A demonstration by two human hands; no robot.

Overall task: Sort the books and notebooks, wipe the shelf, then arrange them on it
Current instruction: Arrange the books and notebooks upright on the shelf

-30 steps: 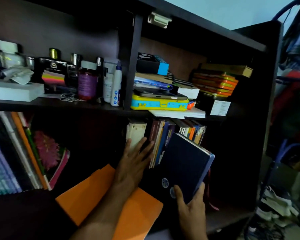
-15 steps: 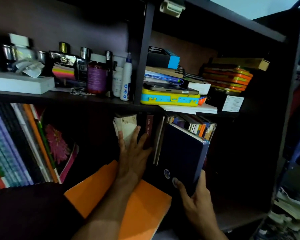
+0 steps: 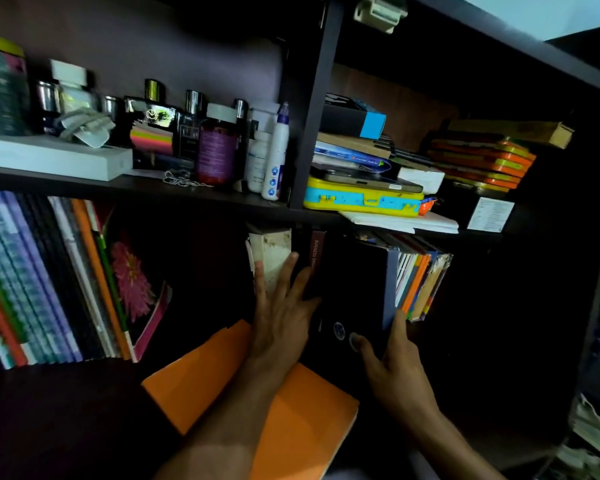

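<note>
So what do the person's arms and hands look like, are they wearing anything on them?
Both arms are bare up to the edge of the picture: no sleeves show. The left hand and right hand wear no gloves, and I can see no rings, watch or bracelet on them. The light is dim, so small details like nails are hard to make out.

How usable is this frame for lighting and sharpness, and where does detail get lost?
Head view: dim overall, with the lower shelf sunk in near-black shadow; the dark blue book barely separates from the gloom, though the right hand gripping it and the left hand read clearly. Left-edge book spines are smeared. Wide-angle bending tilts the shelf divider.
</note>
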